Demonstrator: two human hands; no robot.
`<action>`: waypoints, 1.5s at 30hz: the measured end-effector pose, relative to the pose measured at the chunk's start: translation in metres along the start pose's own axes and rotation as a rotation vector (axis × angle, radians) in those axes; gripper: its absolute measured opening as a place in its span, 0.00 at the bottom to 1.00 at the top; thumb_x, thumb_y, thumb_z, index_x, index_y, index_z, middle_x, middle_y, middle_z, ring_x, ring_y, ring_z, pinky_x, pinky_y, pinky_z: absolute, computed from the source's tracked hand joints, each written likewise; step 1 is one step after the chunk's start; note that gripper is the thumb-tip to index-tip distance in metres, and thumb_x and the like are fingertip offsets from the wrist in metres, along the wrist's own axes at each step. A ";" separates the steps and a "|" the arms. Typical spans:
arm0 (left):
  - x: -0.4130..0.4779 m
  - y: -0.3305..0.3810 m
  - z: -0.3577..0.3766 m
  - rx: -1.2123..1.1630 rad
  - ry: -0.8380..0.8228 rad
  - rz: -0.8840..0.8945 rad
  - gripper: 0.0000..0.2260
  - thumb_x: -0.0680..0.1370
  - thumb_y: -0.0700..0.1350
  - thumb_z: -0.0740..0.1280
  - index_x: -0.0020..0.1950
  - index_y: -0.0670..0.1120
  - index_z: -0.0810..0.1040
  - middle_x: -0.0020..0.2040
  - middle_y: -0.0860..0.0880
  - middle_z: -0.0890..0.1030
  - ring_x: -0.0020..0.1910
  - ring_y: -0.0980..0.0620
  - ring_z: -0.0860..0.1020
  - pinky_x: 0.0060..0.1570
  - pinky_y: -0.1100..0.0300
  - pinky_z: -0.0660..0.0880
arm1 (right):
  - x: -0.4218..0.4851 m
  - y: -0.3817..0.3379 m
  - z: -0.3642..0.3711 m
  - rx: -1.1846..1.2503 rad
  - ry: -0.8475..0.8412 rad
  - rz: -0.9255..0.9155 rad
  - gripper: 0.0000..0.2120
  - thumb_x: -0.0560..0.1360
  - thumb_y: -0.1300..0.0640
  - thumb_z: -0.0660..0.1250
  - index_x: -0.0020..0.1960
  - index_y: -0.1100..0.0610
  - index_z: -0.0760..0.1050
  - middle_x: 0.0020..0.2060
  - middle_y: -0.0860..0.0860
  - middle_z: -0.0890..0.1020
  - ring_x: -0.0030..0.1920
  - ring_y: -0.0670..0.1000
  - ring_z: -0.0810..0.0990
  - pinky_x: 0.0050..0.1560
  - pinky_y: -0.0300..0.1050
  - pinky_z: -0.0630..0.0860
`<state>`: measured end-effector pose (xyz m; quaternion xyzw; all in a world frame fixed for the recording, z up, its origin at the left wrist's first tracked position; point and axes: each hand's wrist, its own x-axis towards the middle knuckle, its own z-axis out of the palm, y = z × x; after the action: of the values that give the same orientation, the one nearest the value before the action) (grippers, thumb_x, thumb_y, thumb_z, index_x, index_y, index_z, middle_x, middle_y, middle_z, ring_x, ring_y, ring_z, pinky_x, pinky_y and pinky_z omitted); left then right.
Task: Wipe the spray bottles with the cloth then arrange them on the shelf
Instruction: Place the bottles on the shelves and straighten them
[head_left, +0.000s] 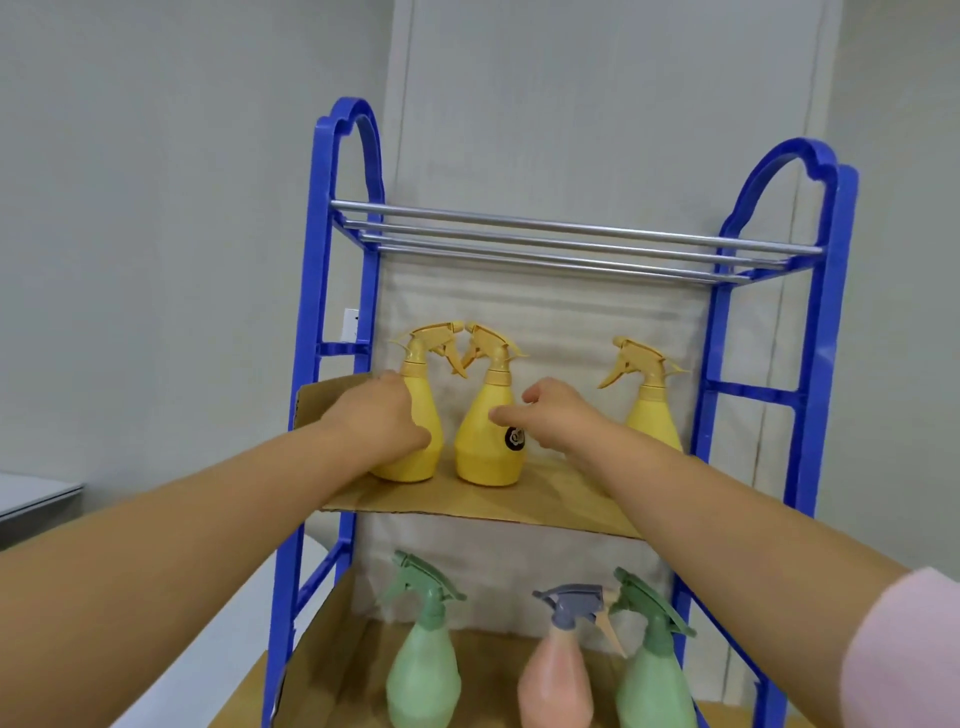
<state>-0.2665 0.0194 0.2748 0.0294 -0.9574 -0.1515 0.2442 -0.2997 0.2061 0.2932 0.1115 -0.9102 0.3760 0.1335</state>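
Three yellow spray bottles stand on the cardboard-lined middle tier (524, 499) of a blue shelf rack (810, 415). My left hand (382, 421) grips the body of the left yellow bottle (427, 402) from its left side. The middle yellow bottle (483, 449), with a dark round sticker, stands right beside it, their nozzles facing each other. My right hand (553, 421) hovers at the middle bottle's right side, fingers loosely curled, one fingertip at its shoulder. The third yellow bottle (652, 415) stands apart to the right, partly behind my right forearm. No cloth is in view.
On the lower cardboard tier stand a green bottle (423, 670), a pink bottle with a grey sprayer (558, 680) and another green bottle (654, 686). The top tier is bare metal rods (571, 239). A white wall lies behind, and a grey table edge (36, 499) at far left.
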 end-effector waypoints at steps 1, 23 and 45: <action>0.003 0.000 0.002 -0.031 -0.030 0.003 0.20 0.71 0.51 0.70 0.56 0.41 0.70 0.41 0.47 0.76 0.40 0.50 0.77 0.35 0.60 0.74 | 0.001 0.000 0.001 0.023 -0.031 0.019 0.31 0.72 0.47 0.71 0.67 0.62 0.66 0.64 0.58 0.73 0.52 0.55 0.75 0.56 0.51 0.73; -0.002 0.002 0.011 -0.156 -0.081 -0.038 0.34 0.67 0.54 0.75 0.66 0.42 0.64 0.55 0.45 0.73 0.51 0.47 0.74 0.44 0.57 0.74 | -0.002 0.019 0.001 0.054 -0.093 0.018 0.21 0.67 0.55 0.75 0.53 0.55 0.66 0.45 0.50 0.72 0.48 0.52 0.73 0.44 0.45 0.71; -0.009 0.004 0.012 -0.412 -0.075 -0.120 0.34 0.70 0.51 0.74 0.69 0.43 0.63 0.64 0.43 0.71 0.59 0.45 0.72 0.49 0.56 0.71 | -0.002 0.027 0.004 0.147 -0.018 0.022 0.38 0.65 0.58 0.76 0.68 0.57 0.59 0.57 0.55 0.73 0.56 0.55 0.75 0.56 0.52 0.76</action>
<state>-0.2645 0.0273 0.2616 0.0300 -0.9110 -0.3594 0.1999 -0.3069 0.2226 0.2720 0.1142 -0.8825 0.4421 0.1125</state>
